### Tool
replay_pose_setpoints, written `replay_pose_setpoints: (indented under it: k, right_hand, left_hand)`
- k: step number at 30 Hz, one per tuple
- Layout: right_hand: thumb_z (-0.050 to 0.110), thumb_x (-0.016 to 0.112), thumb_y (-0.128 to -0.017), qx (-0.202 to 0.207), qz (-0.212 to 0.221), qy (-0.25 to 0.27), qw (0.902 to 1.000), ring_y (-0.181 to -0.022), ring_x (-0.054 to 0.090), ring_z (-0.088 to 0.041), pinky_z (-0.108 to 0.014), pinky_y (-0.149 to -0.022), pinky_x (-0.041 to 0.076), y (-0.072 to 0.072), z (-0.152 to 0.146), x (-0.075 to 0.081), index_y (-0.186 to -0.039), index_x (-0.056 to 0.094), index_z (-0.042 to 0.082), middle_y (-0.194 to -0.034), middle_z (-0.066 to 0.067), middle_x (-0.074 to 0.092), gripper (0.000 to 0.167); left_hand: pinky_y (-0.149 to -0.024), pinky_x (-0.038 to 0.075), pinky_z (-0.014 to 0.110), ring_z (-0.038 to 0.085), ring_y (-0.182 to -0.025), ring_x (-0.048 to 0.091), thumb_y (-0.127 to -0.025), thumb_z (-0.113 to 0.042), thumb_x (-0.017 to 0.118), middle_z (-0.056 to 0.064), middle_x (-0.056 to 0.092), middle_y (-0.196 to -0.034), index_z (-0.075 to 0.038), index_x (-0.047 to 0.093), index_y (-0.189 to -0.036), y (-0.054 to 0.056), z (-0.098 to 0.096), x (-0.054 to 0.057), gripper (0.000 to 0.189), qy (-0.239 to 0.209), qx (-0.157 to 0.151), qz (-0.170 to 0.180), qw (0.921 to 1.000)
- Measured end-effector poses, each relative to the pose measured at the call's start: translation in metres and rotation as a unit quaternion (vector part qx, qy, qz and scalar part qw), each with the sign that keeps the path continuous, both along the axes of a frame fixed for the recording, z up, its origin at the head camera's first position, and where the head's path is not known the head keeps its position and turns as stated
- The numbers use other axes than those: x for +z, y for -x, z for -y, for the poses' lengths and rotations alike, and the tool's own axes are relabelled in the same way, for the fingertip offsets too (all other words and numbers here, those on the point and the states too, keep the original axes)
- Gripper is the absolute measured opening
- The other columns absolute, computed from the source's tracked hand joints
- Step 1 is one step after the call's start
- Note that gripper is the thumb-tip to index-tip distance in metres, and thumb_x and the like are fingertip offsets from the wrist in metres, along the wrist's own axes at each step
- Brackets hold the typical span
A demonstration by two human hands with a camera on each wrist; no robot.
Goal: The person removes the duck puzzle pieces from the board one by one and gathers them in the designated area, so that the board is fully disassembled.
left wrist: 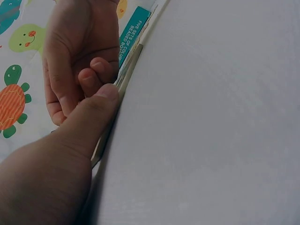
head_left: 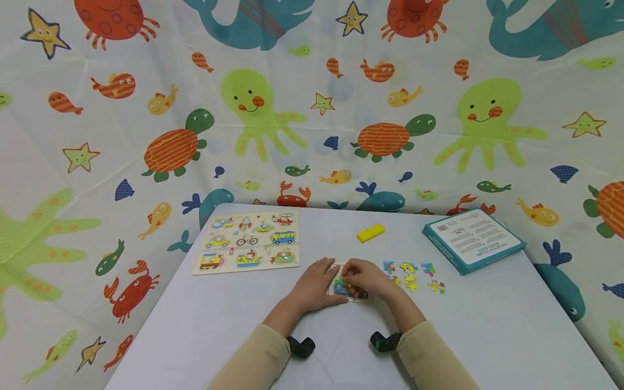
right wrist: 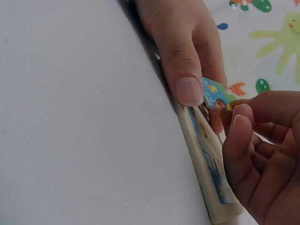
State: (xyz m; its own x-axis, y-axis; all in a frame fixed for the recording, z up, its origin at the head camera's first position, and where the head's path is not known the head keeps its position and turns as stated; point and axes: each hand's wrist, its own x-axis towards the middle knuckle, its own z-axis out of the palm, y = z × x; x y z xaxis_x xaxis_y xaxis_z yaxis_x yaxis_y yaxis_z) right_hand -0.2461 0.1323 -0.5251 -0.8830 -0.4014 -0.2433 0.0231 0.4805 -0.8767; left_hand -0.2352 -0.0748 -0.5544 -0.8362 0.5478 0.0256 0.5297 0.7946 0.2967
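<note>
"At lower centre of the frame, what's the left hand [head_left: 316, 287] doing?"

"Resting on the puzzle board [right wrist: 228, 213], fingers outstretched; the right hand [head_left: 366, 276] pinches a blue-green piece [right wrist: 214, 93] above it."

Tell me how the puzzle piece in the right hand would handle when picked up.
The puzzle piece is probably stiff: it looks flat though the right hand pinches only its edge. It's likely light, being small beside the fingers. Its flat shape suggests sliding rather than rolling if pushed.
</note>
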Motion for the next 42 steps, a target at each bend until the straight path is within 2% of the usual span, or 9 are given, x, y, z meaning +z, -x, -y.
replay_pose_setpoints:
  k: [5, 11, 21, 28, 42]
  right_hand:
    - [0.016, 0.064, -0.096, -0.004, -0.015, -0.013, 0.9998, -0.063, 0.061, -0.018, -0.029, -0.059, 0.057, 0.000, -0.006, 0.007, -0.103, 0.062, 0.012, -0.084, -0.006, 0.061, 0.009]
    - [0.020, 0.065, -0.096, -0.022, -0.013, -0.035, 0.9990, -0.066, 0.060, -0.019, -0.028, -0.061, 0.054, -0.003, -0.019, 0.018, -0.103, 0.062, 0.013, -0.085, -0.006, 0.061, 0.010]
    - [0.022, 0.065, -0.096, -0.051, -0.008, -0.035, 0.9980, -0.068, 0.057, -0.020, -0.027, -0.061, 0.052, -0.010, -0.053, 0.028, -0.105, 0.061, 0.012, -0.085, -0.011, 0.061, 0.015]
    - [0.023, 0.066, -0.095, -0.074, 0.006, -0.033, 0.9967, -0.069, 0.057, -0.022, -0.028, -0.063, 0.051, -0.014, -0.077, 0.027, -0.106, 0.061, 0.013, -0.084, -0.011, 0.061, 0.016]
    - [0.024, 0.066, -0.095, -0.083, 0.021, -0.056, 0.9948, -0.070, 0.057, -0.022, -0.029, -0.063, 0.051, -0.030, -0.110, 0.021, -0.106, 0.061, 0.011, -0.081, -0.008, 0.061, 0.017]
  left_hand:
    - [-0.124, 0.024, 0.043, 0.024, -0.151, 0.024, -0.082, -0.082, 0.048, 0.001, 0.030, -0.161, -0.020, 0.038, -0.153, 0.000, 0.000, -0.001, 0.095, 0.005, -0.001, 0.000, 1.0000]
    - [-0.124, 0.025, 0.043, 0.024, -0.151, 0.024, -0.081, -0.083, 0.047, 0.002, 0.031, -0.161, -0.019, 0.038, -0.154, 0.001, 0.000, -0.002, 0.097, 0.009, -0.002, -0.007, 0.9999]
    - [-0.124, 0.026, 0.042, 0.024, -0.151, 0.024, -0.082, -0.082, 0.049, 0.001, 0.030, -0.162, -0.019, 0.037, -0.154, 0.000, 0.000, 0.000, 0.096, 0.014, 0.002, -0.002, 0.9999]
    - [-0.124, 0.026, 0.041, 0.024, -0.152, 0.024, -0.083, -0.079, 0.051, 0.001, 0.029, -0.162, -0.019, 0.037, -0.154, -0.001, 0.000, 0.001, 0.094, 0.016, 0.000, -0.010, 0.9998]
    - [-0.124, 0.025, 0.042, 0.024, -0.152, 0.023, -0.083, -0.078, 0.052, 0.001, 0.029, -0.162, -0.018, 0.036, -0.154, -0.001, -0.002, 0.000, 0.094, 0.015, 0.001, -0.008, 0.9998]
